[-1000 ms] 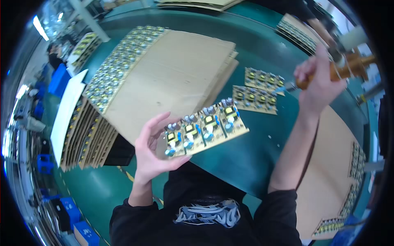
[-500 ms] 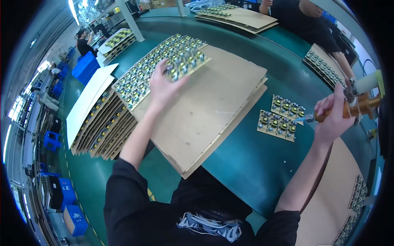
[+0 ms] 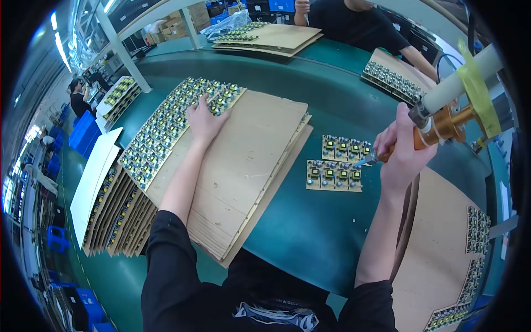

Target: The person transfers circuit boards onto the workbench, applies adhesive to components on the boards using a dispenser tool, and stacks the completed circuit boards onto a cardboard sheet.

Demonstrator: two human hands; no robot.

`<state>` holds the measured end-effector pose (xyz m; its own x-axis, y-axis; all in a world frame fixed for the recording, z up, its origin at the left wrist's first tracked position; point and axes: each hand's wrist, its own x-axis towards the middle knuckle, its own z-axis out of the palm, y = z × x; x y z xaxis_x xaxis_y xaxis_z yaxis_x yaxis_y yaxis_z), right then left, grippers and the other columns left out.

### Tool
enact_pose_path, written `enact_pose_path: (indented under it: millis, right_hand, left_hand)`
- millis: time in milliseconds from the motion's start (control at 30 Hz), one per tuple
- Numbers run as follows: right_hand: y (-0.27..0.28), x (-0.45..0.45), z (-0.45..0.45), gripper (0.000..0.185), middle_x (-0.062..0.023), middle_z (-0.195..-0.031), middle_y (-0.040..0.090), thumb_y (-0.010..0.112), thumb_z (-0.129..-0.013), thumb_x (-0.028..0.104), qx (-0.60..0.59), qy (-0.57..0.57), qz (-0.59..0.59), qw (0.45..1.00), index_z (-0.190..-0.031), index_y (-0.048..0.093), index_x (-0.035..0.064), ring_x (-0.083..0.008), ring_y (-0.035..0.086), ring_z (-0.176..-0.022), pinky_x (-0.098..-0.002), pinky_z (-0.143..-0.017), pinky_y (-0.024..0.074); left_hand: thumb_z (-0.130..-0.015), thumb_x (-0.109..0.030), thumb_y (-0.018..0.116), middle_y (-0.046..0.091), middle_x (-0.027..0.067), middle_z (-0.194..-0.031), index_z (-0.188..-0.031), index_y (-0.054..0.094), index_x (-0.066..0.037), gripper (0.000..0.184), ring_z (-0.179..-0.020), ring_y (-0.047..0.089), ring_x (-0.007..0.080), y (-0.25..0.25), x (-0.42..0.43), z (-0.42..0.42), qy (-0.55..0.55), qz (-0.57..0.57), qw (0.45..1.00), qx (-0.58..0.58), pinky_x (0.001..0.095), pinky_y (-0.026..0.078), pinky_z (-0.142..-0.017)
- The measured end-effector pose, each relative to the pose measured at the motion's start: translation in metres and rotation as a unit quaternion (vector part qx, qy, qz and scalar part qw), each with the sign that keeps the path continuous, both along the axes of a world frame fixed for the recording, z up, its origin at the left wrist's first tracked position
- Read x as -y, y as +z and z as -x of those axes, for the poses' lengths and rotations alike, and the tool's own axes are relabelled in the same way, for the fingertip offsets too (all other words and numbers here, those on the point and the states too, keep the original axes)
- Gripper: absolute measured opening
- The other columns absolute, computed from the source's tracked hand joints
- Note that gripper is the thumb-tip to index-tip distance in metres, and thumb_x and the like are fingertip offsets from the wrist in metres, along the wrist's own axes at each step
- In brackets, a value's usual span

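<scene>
My left hand (image 3: 206,123) is at the right edge of the rows of circuit boards (image 3: 160,133) on a cardboard sheet (image 3: 249,149). Its fingers rest on a board there, thumb spread to the right. My right hand (image 3: 405,152) is wrapped round an orange dispensing tool (image 3: 442,130) with a blue tip. That tip points down at two circuit boards lying one behind the other on the green table, the nearer board (image 3: 334,176) and the farther board (image 3: 345,148).
Stacked cardboard layers with boards (image 3: 113,205) stand at the left. Another cardboard sheet (image 3: 437,238) with boards lies at the right. Across the table a person (image 3: 359,27) is beside more stacks (image 3: 276,37). A pale pipe (image 3: 462,77) runs above my right hand.
My left hand has carried a circuit board from in front of me to the rows on the cardboard and lowered it there. My right hand still holds the tool. The camera view has shifted.
</scene>
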<state>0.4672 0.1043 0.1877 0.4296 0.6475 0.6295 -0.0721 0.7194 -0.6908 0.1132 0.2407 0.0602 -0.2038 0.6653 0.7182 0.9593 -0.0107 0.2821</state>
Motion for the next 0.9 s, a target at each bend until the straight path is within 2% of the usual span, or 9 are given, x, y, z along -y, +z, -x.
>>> enact_pose_path:
  millis: [67, 200, 367, 500, 633, 733, 767, 833, 900]
  right_hand:
    - [-0.001, 0.0, -0.001, 0.015, -0.0001, -0.049, 0.041, 0.058, -0.088, 0.011, -0.002, -0.002, 0.004, 1.0, -0.08, 0.049, 0.003, -0.008, 0.038, -0.034, -0.023, -0.036, 0.0353]
    - [0.001, -0.002, 0.0, 0.015, 0.0003, -0.049, 0.041, 0.059, -0.088, 0.011, -0.007, -0.004, -0.004, 1.0, -0.079, 0.049, 0.0032, -0.0079, 0.038, -0.034, -0.0228, -0.036, 0.0355]
    - [0.004, 0.001, 0.001, 0.016, 0.0004, -0.048, 0.041, 0.06, -0.087, 0.012, -0.01, -0.01, 0.002, 1.0, -0.078, 0.049, 0.0037, -0.0076, 0.039, -0.034, -0.0228, -0.036, 0.0352]
    - [0.0, -0.002, -0.002, 0.017, 0.0002, -0.048, 0.041, 0.06, -0.087, 0.013, -0.013, -0.011, -0.003, 1.0, -0.078, 0.05, 0.0038, -0.0075, 0.039, -0.034, -0.0229, -0.036, 0.0351]
    - [-0.001, -0.004, -0.002, 0.017, 0.0002, -0.048, 0.041, 0.061, -0.087, 0.013, -0.012, -0.013, -0.011, 1.0, -0.078, 0.049, 0.0036, -0.0077, 0.039, -0.034, -0.0228, -0.036, 0.0352]
    - [-0.001, -0.003, -0.001, 0.017, 0.0002, -0.048, 0.042, 0.061, -0.087, 0.012, -0.015, -0.012, -0.013, 1.0, -0.078, 0.049, 0.0037, -0.0078, 0.039, -0.034, -0.0228, -0.036, 0.0355]
    - [0.0, -0.003, -0.001, 0.017, 0.0003, -0.048, 0.042, 0.061, -0.087, 0.012, -0.017, -0.011, -0.011, 1.0, -0.078, 0.049, 0.0039, -0.0078, 0.039, -0.034, -0.0229, -0.036, 0.0357]
    - [0.0, -0.004, -0.001, 0.017, 0.0004, -0.048, 0.042, 0.061, -0.087, 0.012, -0.02, -0.009, -0.008, 1.0, -0.078, 0.049, 0.0041, -0.0078, 0.039, -0.034, -0.023, -0.037, 0.0359]
    - [0.0, -0.006, -0.003, 0.016, 0.0004, -0.048, 0.042, 0.061, -0.086, 0.012, -0.021, -0.005, -0.012, 1.0, -0.078, 0.049, 0.0045, -0.0078, 0.04, -0.035, -0.0232, -0.037, 0.0366]
  left_hand:
    - [-0.062, -0.045, 0.074, 0.062, 0.0127, -0.089, -0.118, 0.05, -0.005, 0.073, -0.095, 0.049, 0.0311, -0.005, -0.001, 0.005, 0.022, -0.01, 0.998, -0.05, 0.0416, 0.034, -0.09]
    - [-0.063, -0.046, 0.074, 0.062, 0.011, -0.088, -0.118, 0.051, -0.006, 0.072, -0.097, 0.048, 0.0299, -0.01, -0.003, 0.01, 0.025, -0.021, 0.999, -0.037, 0.0424, 0.029, -0.094]
    - [-0.063, -0.047, 0.073, 0.061, 0.0088, -0.089, -0.12, 0.05, -0.007, 0.074, -0.096, 0.049, 0.0287, -0.005, 0.003, 0.008, 0.023, -0.012, 0.999, -0.033, 0.0428, 0.028, -0.095]
    - [-0.063, -0.051, 0.074, 0.065, 0.0046, -0.093, -0.121, 0.048, -0.008, 0.077, -0.096, 0.051, 0.0266, 0.0, 0.006, 0.006, 0.067, 0.017, 0.996, -0.052, 0.0417, 0.029, -0.094]
    - [-0.063, -0.05, 0.074, 0.063, 0.0067, -0.101, -0.123, 0.047, -0.008, 0.078, -0.099, 0.05, 0.0276, -0.001, 0.008, 0.005, 0.068, 0.056, 0.996, -0.024, 0.0424, 0.028, -0.095]
    - [-0.068, -0.042, 0.072, 0.056, 0.0134, -0.111, -0.124, 0.044, -0.008, 0.071, -0.106, 0.048, 0.0313, -0.004, 0.009, 0.001, 0.064, -0.029, 0.99, -0.121, 0.051, 0.029, -0.096]
    - [-0.068, -0.042, 0.072, 0.056, 0.0134, -0.111, -0.124, 0.044, -0.008, 0.071, -0.106, 0.048, 0.0313, -0.005, 0.012, -0.004, 0.065, -0.029, 0.99, -0.12, 0.051, 0.029, -0.096]
    - [-0.073, -0.037, 0.07, 0.051, 0.0169, -0.119, -0.125, 0.043, -0.007, 0.066, -0.112, 0.046, 0.0344, 0.007, 0.034, -0.036, -0.203, -0.026, 0.97, -0.131, 0.0519, 0.03, -0.098]
    - [-0.076, -0.031, 0.069, 0.051, 0.0186, -0.118, -0.129, 0.042, -0.006, 0.064, -0.112, 0.045, 0.0353, 0.019, 0.06, -0.079, -0.356, 0.055, 0.921, -0.151, 0.0493, 0.032, -0.098]
